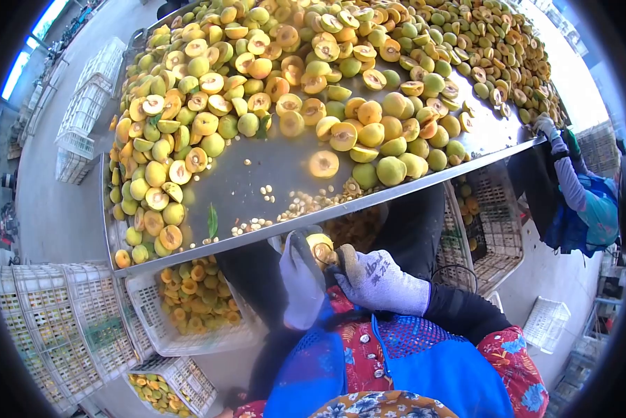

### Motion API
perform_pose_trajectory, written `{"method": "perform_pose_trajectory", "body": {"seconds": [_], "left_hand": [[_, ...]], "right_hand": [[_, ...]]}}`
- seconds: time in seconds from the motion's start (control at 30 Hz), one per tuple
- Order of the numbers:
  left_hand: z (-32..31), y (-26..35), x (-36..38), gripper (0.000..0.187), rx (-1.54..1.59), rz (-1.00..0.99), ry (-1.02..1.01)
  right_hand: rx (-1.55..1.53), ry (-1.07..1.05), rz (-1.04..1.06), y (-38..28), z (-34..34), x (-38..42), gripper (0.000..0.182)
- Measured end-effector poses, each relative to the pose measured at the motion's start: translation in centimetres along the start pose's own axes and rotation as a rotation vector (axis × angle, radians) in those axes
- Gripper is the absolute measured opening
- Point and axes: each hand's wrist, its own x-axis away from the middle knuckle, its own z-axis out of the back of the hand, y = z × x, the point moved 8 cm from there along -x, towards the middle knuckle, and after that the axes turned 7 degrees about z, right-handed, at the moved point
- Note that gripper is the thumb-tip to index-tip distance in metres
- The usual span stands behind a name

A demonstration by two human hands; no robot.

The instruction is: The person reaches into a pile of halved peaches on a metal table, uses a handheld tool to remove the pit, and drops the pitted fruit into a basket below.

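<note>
Both hands wear light purple gloves with dark fingertips and meet in front of the body, just below the metal table's edge. My left hand (302,279) is closed round a yellow half fruit (321,249), its cut side showing. Against the fruit's right side, the fingers of my right hand (379,279) are pinched together; what they hold, if anything, is hidden. Above the hands, small pale kernels (302,205) lie along the edge of the metal table (240,174). A large pile of halved and whole yellow-green fruit (257,70) covers much of the tabletop.
A white crate (184,341) of fruit stands below the table's left part. Stacked crates (55,320) are at the far left. Another crate (494,237) is under the table's right part. A co-worker's gloved hand (548,127) touches the table's right end. A small crate (546,324) sits on the floor.
</note>
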Motion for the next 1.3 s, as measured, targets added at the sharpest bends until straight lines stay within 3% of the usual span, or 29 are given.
{"method": "perform_pose_trajectory", "body": {"seconds": [0.13,0.23,0.33,0.5,0.6,0.63,0.73,0.77,0.83,0.9,0.93,0.97,1.0,1.03,1.13,1.2,1.23,1.3], "left_hand": [[0.0,0.4,0.6,0.033,-0.169,-0.056,0.029],[-0.6,2.9,1.4,0.029,-0.294,-0.207,0.031],[-1.1,3.8,1.7,0.026,-0.417,-0.273,0.017],[-1.7,2.6,0.8,0.022,-0.604,-0.158,-0.063],[-2.0,2.8,1.2,0.025,-0.541,-0.229,-0.063],[-2.1,2.9,1.5,0.023,-0.552,-0.244,-0.075],[-2.5,3.1,1.7,0.022,-0.686,-0.377,-0.049],[-2.3,2.1,1.4,0.022,-0.800,-0.473,-0.002],[-2.3,0.6,1.3,0.025,-0.979,-0.587,0.004],[-1.9,0.4,0.9,0.027,-0.947,-0.418,0.002],[-1.7,0.5,1.2,0.028,-0.934,-0.326,-0.005],[-1.8,1.2,1.0,0.030,-0.705,-0.087,-0.069],[-2.0,1.6,1.1,0.030,-0.711,-0.104,-0.066],[-2.1,1.9,1.2,0.030,-0.717,-0.122,-0.062],[-2.8,1.5,1.0,0.031,-0.876,-0.289,-0.106],[-3.3,0.5,1.0,0.032,-0.970,-0.454,-0.189],[-2.4,-1.1,0.5,0.028,-0.887,-0.231,-0.191],[-2.2,-0.4,0.8,0.024,-0.816,-0.102,-0.175]], "right_hand": [[-0.186,-0.035,-0.021,0.6,-0.8,0.0,0.033],[-0.340,-0.068,-0.099,0.8,-0.1,0.1,0.029],[-0.736,-0.080,-0.104,1.5,-0.3,0.1,0.032],[-0.324,-0.038,-0.082,2.6,-1.5,0.8,0.033],[-0.759,-0.024,-0.126,2.9,-2.0,0.9,0.030],[-1.168,-0.186,-0.280,2.8,-2.8,1.8,0.032],[-0.796,-0.122,-0.184,2.5,-0.6,1.2,0.035],[-0.438,-0.069,-0.091,3.5,-1.5,1.2,0.035],[-0.423,-0.053,-0.093,3.8,-2.8,1.4,0.034],[-0.426,-0.038,0.024,2.8,-2.1,1.2,0.035],[-0.649,-0.105,-0.099,3.0,-2.4,1.6,0.035],[-0.868,-0.170,-0.222,2.5,-1.9,1.7,0.035],[-1.082,-0.233,-0.342,2.2,-2.0,2.0,0.035],[-1.049,-0.233,-0.335,2.5,-2.1,2.0,0.036],[-0.370,-0.048,-0.013,4.8,-4.0,2.0,0.033],[-0.507,-0.101,-0.090,5.0,-4.0,1.9,0.036],[-0.605,-0.093,-0.123,4.7,-3.7,1.9,0.037],[-0.849,-0.153,-0.248,4.0,-3.5,2.5,0.039]]}}
